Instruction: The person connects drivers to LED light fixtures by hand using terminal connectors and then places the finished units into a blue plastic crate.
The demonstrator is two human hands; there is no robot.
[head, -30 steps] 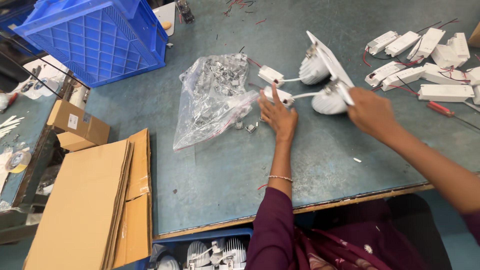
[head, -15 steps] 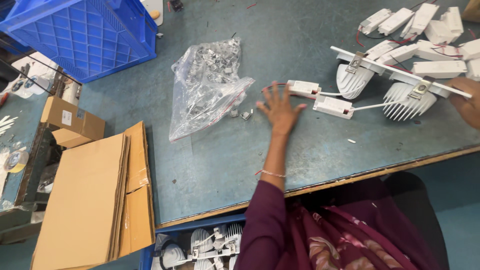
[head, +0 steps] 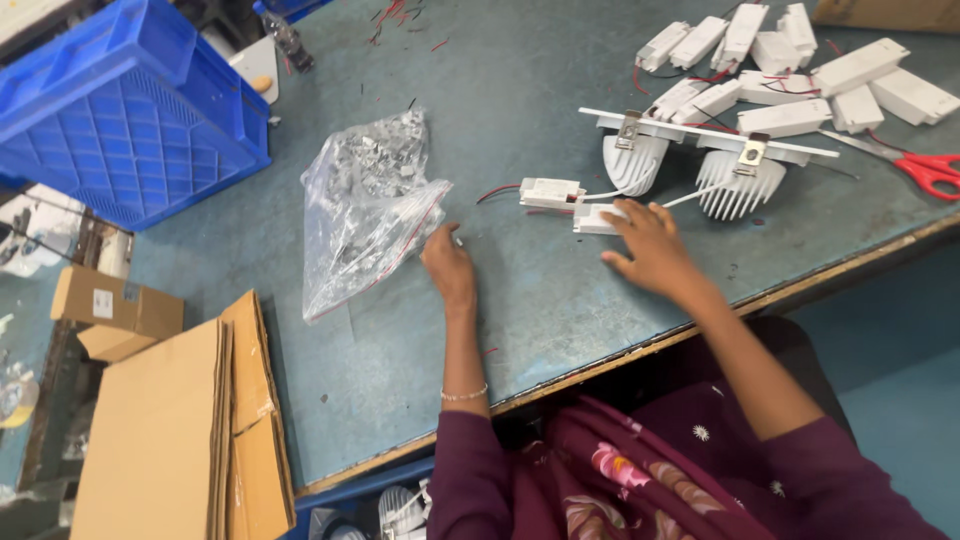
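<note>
Fingers of the left hand (head: 449, 265) curl loosely together, resting on the table (head: 560, 300) just beside the clear plastic bag (head: 365, 215), gripping nothing. Those of the right hand (head: 645, 245) lie spread and flat, pressing one small white driver box (head: 597, 218), probably to keep it from sliding on its wire. Its twin box (head: 551, 192) lies just beyond. Both are wired to the white double downlight fitting (head: 700, 155), lying face down, fins toward the person. That bag holds small silvery metal parts. Farther off sit loose white drivers (head: 790, 50), red-handled scissors (head: 925, 170) and a blue crate (head: 120, 110), contents hidden.
</note>
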